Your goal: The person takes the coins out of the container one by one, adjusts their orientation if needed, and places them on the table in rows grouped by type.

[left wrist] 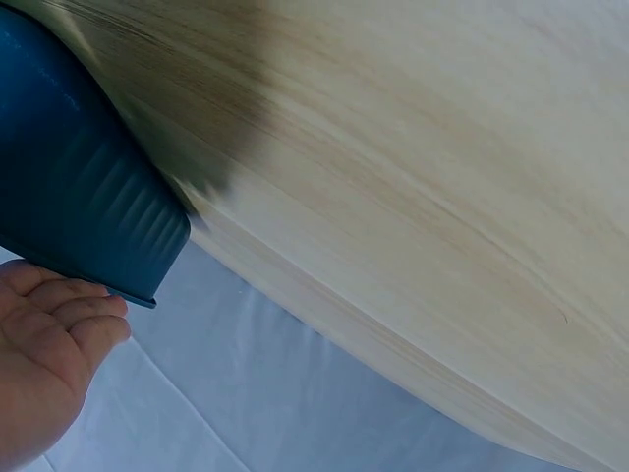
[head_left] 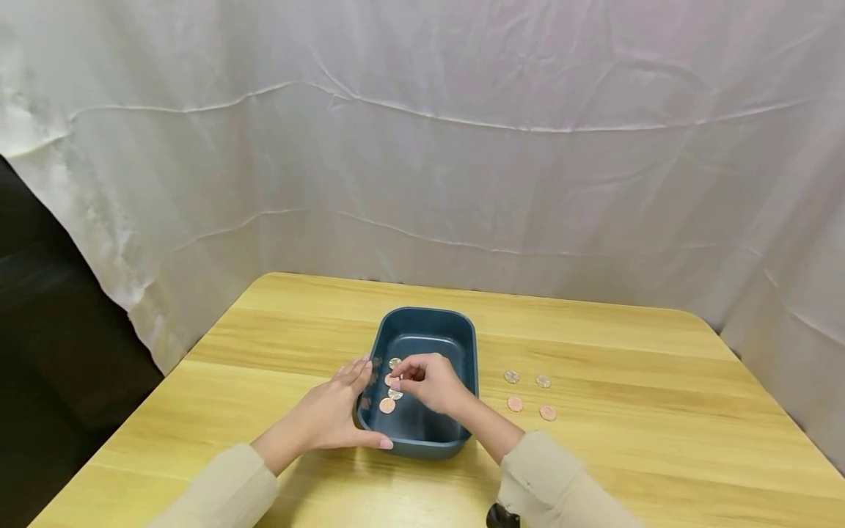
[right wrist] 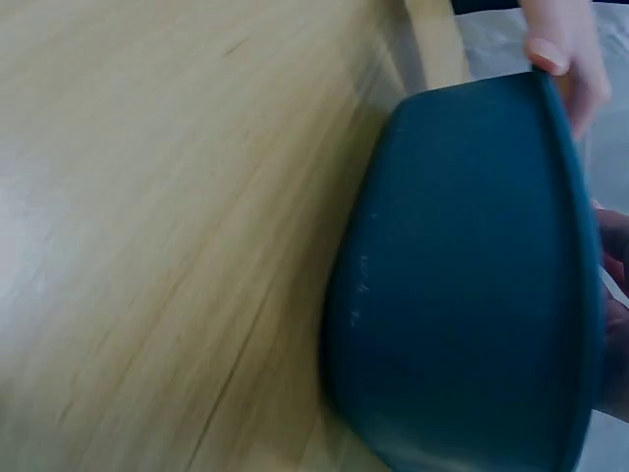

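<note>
A white cloth backdrop [head_left: 462, 147] hung behind the wooden tabletop [head_left: 660, 455]. The landmark was a dark blue tray [head_left: 465, 345], which stood near the tabletop's middle, its long axis running away from the person.

The left hand [head_left: 330, 418] lay against the tray's left wall, fingers fairly straight along the wall and thumb laid along the near rim; judging by this hold, it braced the tray against sliding. The left wrist view showed its fingers [left wrist: 69, 315] just under the tray's outer rim [left wrist: 108, 285].

The right hand [head_left: 429, 381] hovered inside the tray above the floor, fingers curled together at the tips. It appeared to pinch one coin [head_left: 394, 383], though the pinch was too small to confirm.

Several coins [head_left: 387, 405] lay on the tray floor beneath that hand. Four loose coins [head_left: 528, 396] rested on the tabletop just right of the tray, within the right hand's reach.
</note>
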`<state>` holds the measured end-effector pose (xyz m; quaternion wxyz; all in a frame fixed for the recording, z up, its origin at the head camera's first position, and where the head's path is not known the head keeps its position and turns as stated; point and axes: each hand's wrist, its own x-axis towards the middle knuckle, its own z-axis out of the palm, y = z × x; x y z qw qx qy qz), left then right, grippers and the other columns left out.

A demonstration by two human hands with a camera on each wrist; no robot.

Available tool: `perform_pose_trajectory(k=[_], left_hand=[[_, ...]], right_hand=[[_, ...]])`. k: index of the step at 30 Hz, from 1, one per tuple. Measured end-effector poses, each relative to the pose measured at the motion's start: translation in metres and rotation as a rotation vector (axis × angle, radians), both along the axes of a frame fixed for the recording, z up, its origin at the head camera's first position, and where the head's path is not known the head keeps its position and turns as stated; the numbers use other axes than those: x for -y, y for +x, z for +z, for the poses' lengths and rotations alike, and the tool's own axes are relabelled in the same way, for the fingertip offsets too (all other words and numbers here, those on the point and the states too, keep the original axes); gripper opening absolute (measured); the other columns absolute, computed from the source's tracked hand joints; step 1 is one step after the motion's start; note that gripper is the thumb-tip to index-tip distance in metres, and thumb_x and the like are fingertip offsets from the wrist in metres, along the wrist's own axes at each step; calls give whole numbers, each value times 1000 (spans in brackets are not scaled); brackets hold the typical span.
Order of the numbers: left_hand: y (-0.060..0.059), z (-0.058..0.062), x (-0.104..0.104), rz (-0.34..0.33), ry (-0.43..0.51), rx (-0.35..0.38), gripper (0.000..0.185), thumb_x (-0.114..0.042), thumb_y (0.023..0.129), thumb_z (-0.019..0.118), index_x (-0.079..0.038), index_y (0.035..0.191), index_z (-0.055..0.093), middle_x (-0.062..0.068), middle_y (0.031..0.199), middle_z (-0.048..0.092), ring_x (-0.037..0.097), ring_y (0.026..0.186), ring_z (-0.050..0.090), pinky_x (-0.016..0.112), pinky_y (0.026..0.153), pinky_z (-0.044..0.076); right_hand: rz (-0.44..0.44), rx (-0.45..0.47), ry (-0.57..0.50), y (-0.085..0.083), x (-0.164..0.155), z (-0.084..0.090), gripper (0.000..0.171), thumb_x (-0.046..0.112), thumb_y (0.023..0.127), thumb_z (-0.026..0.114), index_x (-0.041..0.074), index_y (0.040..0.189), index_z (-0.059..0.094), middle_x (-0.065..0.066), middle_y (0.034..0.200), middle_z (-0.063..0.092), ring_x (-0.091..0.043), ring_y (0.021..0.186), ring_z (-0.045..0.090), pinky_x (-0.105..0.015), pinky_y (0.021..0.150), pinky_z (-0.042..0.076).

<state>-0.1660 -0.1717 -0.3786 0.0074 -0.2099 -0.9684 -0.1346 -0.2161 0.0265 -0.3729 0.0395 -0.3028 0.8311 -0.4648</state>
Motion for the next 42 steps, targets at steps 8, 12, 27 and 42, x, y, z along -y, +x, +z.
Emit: perform_pose_trajectory(k=[8, 12, 27, 42], left_hand=[[-1, 0, 0, -8, -4, 9, 116, -76, 64, 61, 4, 142, 31, 22, 149, 27, 41, 136, 30, 53, 94, 45], [-2, 1, 0, -3, 0, 12, 116, -76, 64, 61, 4, 142, 31, 22, 150, 27, 41, 135, 31, 53, 93, 46], [-4, -1, 0, -4, 10, -2, 117, -77, 63, 61, 4, 142, 31, 22, 149, 28, 40, 137, 29, 52, 96, 44], [-2, -3, 0, 9, 27, 7, 117, -77, 63, 61, 3, 142, 31, 19, 150, 28, 38, 138, 28, 51, 98, 43]], right_hand=[[37, 29, 210, -13, 18, -10, 12, 6, 78, 72, 0, 88, 71, -9, 64, 64, -3, 55, 49, -15, 51, 41], [39, 82, 297, -18, 25, -12, 15, 6, 75, 75, 0, 88, 70, -7, 60, 62, -4, 52, 48, -16, 50, 41], [14, 57, 478, -18, 34, -20, 10, 5, 74, 75, 4, 78, 65, -2, 62, 58, -6, 56, 47, -18, 54, 41], [-23, 37, 417, -17, 28, -20, 19, 1, 76, 70, 4, 63, 58, 5, 54, 46, -6, 54, 42, -16, 51, 35]])
